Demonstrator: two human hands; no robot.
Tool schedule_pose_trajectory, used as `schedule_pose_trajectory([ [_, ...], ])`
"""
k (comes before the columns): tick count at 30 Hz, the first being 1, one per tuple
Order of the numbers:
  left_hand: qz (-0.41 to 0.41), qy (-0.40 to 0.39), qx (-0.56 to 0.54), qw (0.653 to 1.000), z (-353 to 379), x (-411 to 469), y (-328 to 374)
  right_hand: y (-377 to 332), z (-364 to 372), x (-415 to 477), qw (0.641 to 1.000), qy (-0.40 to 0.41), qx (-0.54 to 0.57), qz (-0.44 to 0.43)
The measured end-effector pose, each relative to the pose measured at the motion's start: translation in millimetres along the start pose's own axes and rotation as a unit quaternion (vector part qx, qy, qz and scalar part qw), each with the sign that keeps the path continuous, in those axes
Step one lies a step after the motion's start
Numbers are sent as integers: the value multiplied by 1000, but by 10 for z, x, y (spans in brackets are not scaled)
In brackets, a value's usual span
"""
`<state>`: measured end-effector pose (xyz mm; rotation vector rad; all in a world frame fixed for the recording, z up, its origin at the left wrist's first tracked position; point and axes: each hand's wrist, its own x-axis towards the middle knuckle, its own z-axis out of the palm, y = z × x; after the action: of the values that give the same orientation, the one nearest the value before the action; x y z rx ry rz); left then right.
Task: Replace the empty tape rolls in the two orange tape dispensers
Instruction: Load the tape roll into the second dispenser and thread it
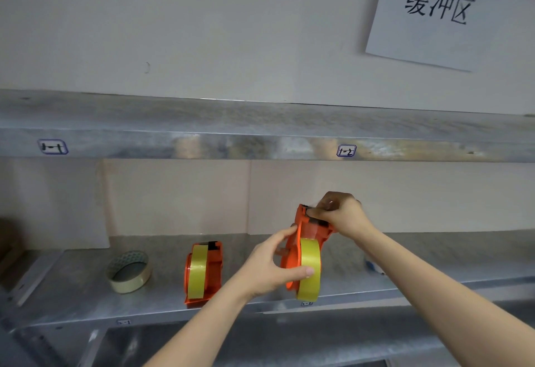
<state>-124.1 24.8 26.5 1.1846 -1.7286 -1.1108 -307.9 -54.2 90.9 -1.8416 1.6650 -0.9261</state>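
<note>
Gripping dispenser (309, 230): left hand (270, 265), right hand (343, 213)

Held dispenser (307, 232) is showing bright orange between my view of the left fingers (285, 234) and right fingers (321, 212), with a black strip just under the right fingers. Its tape roll (311, 253), beside the left fingers, is reading translucent yellow-green.

Left of the left fingers, I'm seeing:
- second dispenser (215, 269): same orange, with a yellow-green tape band (198, 272)
- loose roll (128, 272): pale cream, dotted honeycomb pattern inside

Shelf (72, 297) is reading mottled grey. Paper sign (428, 39), above the right fingers, is showing white with black characters.
</note>
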Motion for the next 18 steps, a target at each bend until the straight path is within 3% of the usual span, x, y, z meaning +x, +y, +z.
schedule_pose_trajectory([
  [9, 54, -57, 0, 997, 46, -21, 98, -65, -41, -14, 1000, 7, -17, 21],
  [18, 69, -50, 68, 994, 62, -91, 133, -75, -71, -38, 1000, 3, -14, 12],
])
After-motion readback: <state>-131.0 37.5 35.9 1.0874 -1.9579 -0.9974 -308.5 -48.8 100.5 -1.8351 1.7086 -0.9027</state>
